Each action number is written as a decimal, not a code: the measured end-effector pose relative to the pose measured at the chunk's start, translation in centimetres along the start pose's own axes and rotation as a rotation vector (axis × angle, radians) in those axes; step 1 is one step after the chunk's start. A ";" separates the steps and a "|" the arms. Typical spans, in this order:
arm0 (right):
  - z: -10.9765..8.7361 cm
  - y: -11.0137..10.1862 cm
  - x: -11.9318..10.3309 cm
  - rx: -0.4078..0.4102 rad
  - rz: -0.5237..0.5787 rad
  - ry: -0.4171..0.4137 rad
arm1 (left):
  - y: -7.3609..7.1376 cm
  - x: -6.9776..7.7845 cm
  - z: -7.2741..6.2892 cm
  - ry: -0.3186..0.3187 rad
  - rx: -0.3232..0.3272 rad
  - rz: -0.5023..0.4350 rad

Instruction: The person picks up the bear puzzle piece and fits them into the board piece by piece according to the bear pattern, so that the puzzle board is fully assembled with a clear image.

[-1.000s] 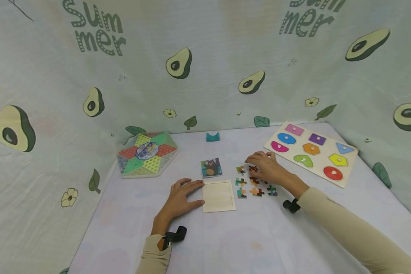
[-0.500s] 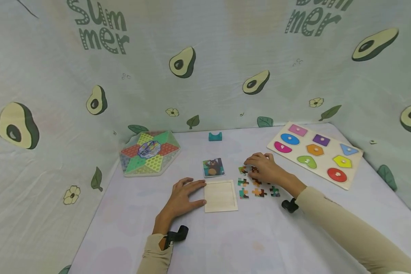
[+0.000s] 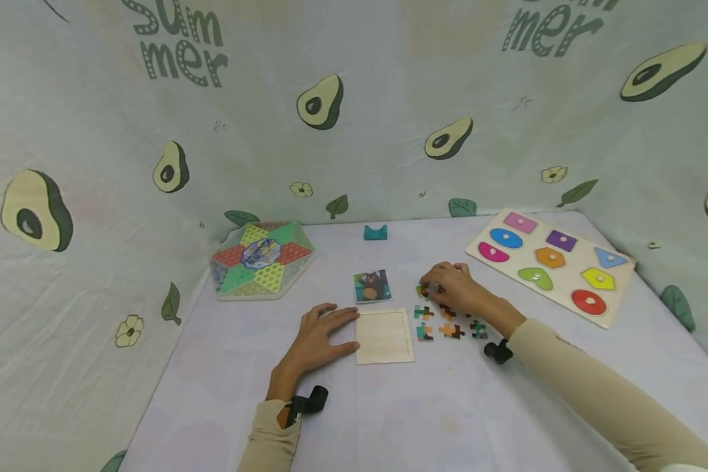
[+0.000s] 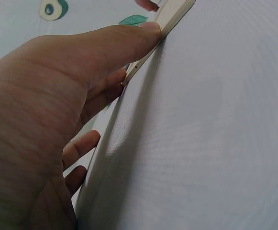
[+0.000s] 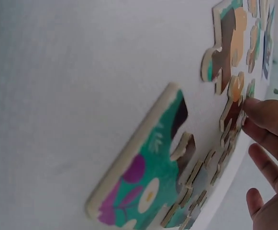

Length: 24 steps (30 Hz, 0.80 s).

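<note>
My left hand lies beside the shallow square wooden tray, fingers extended. Its thumb touches the tray's edge in the left wrist view, and the index fingertip meets the upper left corner. To the right, my right hand reaches over the back row of small wooden jigsaw pieces. Its thumb and index finger pinch a brown jigsaw piece, mostly covered by the fingers. In the right wrist view, a green piece with purple flowers lies nearest the camera.
Behind the tray lies a bear picture card. A wooden shape board with coloured knobbed shapes is at the back right. The hexagonal patterned box sits back left, and a small teal block stands near the back edge.
The head view has shifted slightly, sliding the scene to the right. My right fingers have moved a little left over the back row, toward the corner piece. My left hand stays at the tray.
</note>
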State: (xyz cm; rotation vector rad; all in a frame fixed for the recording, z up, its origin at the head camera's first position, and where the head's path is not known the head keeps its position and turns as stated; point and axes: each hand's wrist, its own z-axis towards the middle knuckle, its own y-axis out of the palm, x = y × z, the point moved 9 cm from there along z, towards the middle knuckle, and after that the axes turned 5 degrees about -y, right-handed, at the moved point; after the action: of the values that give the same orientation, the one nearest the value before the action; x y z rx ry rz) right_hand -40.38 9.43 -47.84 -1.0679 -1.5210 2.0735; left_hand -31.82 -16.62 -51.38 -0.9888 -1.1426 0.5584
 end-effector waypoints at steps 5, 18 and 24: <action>0.1 -0.1 -0.8 0.019 -0.129 -0.065 | -0.1 0.1 0.1 0.000 0.002 -0.009; 0.2 -1.0 -2.2 0.070 -0.290 -0.117 | 0.0 0.1 0.0 0.023 0.012 -0.007; -0.1 -1.8 -3.0 0.110 -0.269 -0.143 | 0.1 -0.1 0.1 0.017 0.005 0.010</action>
State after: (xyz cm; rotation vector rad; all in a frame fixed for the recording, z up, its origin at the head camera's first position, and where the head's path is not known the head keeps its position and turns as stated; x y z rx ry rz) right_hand -38.65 8.15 -45.12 -0.6477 -1.5022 2.0520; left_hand -31.89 -16.61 -51.49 -0.9937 -1.1214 0.5595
